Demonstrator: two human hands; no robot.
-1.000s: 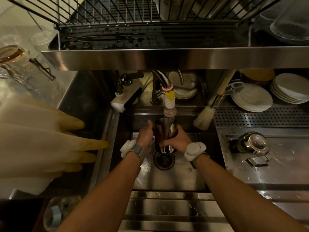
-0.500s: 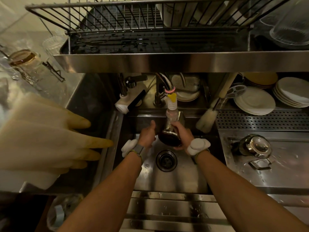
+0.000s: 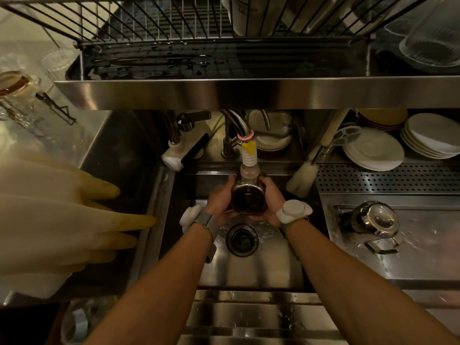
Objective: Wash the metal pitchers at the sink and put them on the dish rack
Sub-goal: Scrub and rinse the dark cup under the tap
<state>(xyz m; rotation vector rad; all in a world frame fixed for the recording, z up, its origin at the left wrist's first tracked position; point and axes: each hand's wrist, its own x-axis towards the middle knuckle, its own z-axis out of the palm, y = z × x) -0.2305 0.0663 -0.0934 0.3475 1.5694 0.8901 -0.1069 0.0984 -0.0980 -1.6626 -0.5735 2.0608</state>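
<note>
1. Metal pitcher sits tilted just below the faucet nozzle, above the sink drain; left hand and right hand each keep a grip round its sides.
2. Advisable now: rotate it under the nozzle, rinse inside and out, then drain it fully before the dish rack.
3. No brand, label or writing is legible.

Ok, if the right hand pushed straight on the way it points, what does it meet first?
Likely the sink's back wall, just right of the faucet nozzle; the right hand grips the pitcher. Depth unclear.
</note>
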